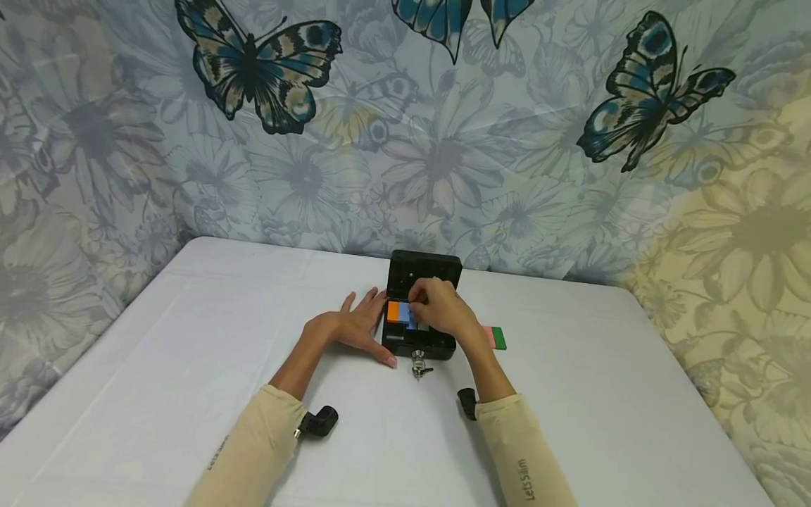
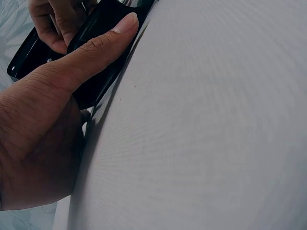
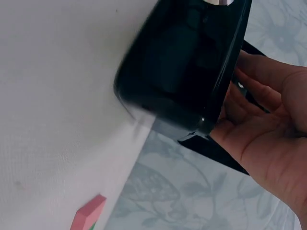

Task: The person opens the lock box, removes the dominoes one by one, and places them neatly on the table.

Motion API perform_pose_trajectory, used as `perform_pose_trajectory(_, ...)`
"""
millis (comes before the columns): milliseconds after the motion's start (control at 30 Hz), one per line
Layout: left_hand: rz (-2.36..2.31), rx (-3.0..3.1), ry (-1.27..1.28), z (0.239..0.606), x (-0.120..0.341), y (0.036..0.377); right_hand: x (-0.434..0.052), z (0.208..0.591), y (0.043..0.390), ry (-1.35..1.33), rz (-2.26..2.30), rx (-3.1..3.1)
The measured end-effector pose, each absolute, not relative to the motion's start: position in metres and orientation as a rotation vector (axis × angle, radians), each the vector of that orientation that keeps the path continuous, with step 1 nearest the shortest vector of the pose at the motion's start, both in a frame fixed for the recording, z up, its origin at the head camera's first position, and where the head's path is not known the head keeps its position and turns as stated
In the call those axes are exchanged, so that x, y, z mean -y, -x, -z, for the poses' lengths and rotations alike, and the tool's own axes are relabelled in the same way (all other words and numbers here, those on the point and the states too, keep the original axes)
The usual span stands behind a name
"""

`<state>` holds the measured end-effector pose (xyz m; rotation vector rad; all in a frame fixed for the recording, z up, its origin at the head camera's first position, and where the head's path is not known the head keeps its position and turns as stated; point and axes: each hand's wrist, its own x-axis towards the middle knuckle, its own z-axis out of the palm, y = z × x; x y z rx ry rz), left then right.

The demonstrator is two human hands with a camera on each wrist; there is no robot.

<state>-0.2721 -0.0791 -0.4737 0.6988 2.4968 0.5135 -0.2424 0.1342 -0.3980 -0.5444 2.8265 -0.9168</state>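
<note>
A small black box (image 1: pixel 418 346) stands in the middle of the white table with its lid (image 1: pixel 424 267) raised. An orange block (image 1: pixel 393 311) and a blue block (image 1: pixel 408 315) lie inside. My left hand (image 1: pixel 370 320) lies flat on the table against the box's left side, fingers straight, and the thumb (image 2: pixel 103 45) presses along the box wall (image 2: pixel 103 79). My right hand (image 1: pixel 423 299) reaches into the box from above, fingers curled and pinching the blue block. In the right wrist view the box (image 3: pixel 182 62) fills the top and the palm (image 3: pixel 268 129) sits behind its rim.
A bunch of keys (image 1: pixel 419 365) hangs from the lock at the box's front. A pink block (image 1: pixel 489 336) and a green block (image 1: pixel 499 339) lie together on the table just right of the box; the pink block (image 3: pixel 88 213) shows by the table edge. A butterfly-patterned curtain backs the table.
</note>
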Motion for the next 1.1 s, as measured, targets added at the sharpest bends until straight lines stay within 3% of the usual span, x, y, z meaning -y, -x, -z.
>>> perform_pose_trajectory(1100,-0.554,-2.473,-0.725,0.461,0.081,0.264,-0.118,0.404,0.237,0.428,0.937,-2.848)
